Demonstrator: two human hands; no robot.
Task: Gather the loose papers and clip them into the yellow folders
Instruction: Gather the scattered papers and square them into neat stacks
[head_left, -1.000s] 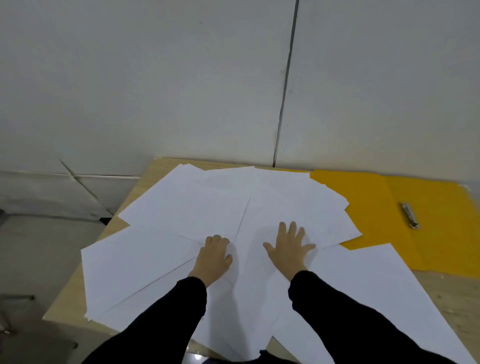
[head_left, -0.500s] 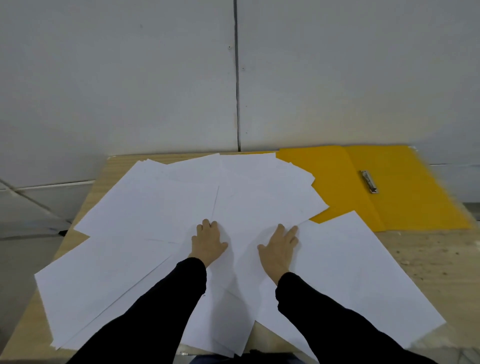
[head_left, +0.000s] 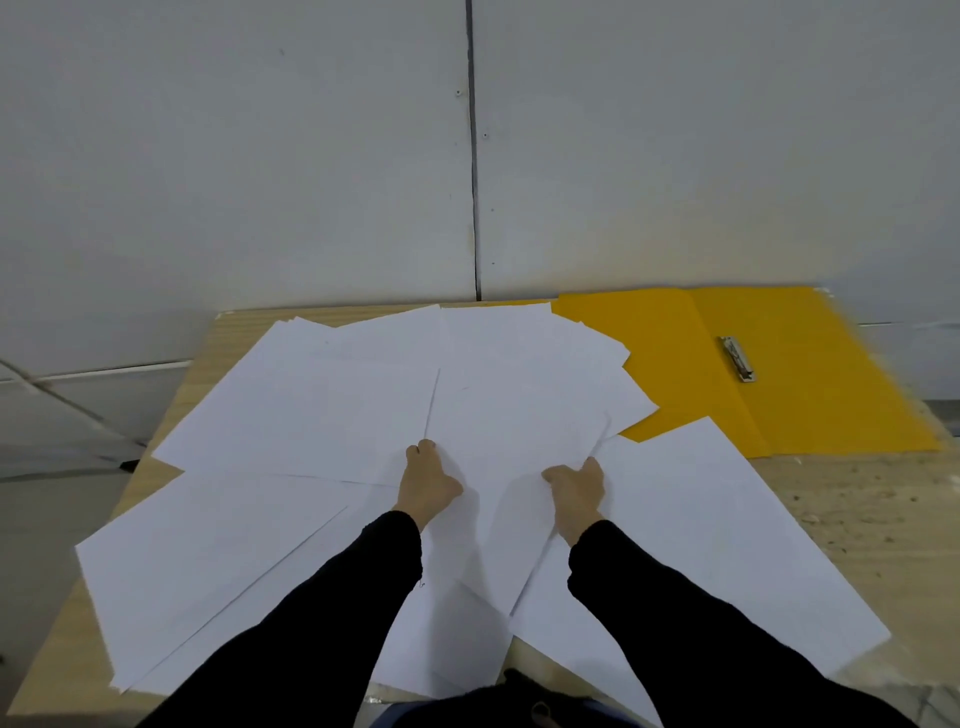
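- Grey wall (head_left: 260, 156) behind the desk (head_left: 857, 519); loose papers (head_left: 311, 415) fan left of the yellow folder (head_left: 805, 405), overlapping it.
- Right hand (head_left: 579, 491) pinches a sheet (head_left: 519, 426); left hand (head_left: 428, 486) is curled, grip unclear.
- Better to square the sheets before sliding them folderward.

White paper sheets (head_left: 322, 415): smooth, matt. Yellow card folder (head_left: 810, 405): matt. Its silver metal clip (head_left: 736, 358): glossy. Pale wooden tabletop (head_left: 862, 499): rough, scuffed. My black sleeves (head_left: 322, 623): cloth.

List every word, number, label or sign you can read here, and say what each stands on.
No readable text anywhere.
The white papers look blank; one tiny dark mark beside the left sleeve is too small to read.
The yellow folder and its metal clip show no legible label.
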